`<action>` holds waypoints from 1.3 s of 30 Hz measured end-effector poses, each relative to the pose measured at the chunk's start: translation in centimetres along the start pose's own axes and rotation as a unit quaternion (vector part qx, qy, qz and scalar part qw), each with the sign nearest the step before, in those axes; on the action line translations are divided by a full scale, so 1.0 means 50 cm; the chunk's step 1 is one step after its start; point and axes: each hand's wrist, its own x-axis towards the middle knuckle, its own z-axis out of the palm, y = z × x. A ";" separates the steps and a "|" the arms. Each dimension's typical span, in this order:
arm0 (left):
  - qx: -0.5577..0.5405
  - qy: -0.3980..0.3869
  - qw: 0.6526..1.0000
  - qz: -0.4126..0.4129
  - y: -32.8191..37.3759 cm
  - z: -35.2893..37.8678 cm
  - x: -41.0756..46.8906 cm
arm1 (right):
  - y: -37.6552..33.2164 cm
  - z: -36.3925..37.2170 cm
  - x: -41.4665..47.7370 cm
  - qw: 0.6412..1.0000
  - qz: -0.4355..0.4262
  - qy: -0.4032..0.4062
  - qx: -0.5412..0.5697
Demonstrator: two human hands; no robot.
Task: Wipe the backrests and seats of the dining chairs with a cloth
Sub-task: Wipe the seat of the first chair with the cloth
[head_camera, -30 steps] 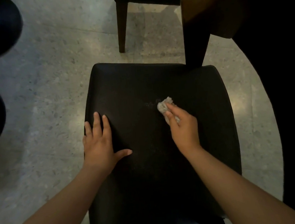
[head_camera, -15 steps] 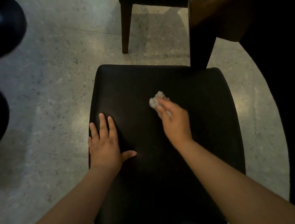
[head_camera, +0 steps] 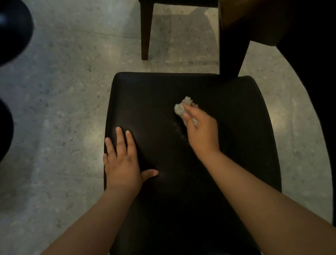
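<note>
A black padded chair seat (head_camera: pixel 190 187) fills the middle of the head view, its near edge cut off by the bottom of the picture. The right hand (head_camera: pixel 203 132) presses a small pale cloth (head_camera: pixel 183 111) onto the seat, right of centre and toward the far edge; its fingers (head_camera: pixel 189 120) curl over the wad, hiding most of it, so only a crumpled tuft shows past the fingertips. Faint pale specks lie on the seat just left of that hand. The left hand (head_camera: pixel 124 163) lies flat on the seat's left side, palm down, fingers loosely spread, thumb out to the side. Beyond, a dark wooden leg (head_camera: pixel 146 31) of another chair stands on the speckled floor (head_camera: pixel 65 97). A dark wooden piece (head_camera: pixel 264 5) at upper right is too shadowed to identify.
</note>
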 end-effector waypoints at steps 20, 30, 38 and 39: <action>-0.012 -0.003 1.000 0.004 -0.002 -0.002 -0.002 | -0.022 0.044 -0.022 0.997 -0.048 -0.036 0.041; -0.088 0.029 0.995 0.043 -0.023 -0.003 -0.016 | -0.060 -0.008 0.086 0.998 -0.016 0.026 0.057; -0.195 0.047 0.979 0.042 -0.079 -0.001 -0.039 | -0.064 0.096 -0.053 0.991 -0.040 -0.083 0.096; -0.194 0.036 0.980 0.033 -0.084 0.001 -0.040 | -0.061 0.094 -0.063 0.989 -0.041 -0.097 0.104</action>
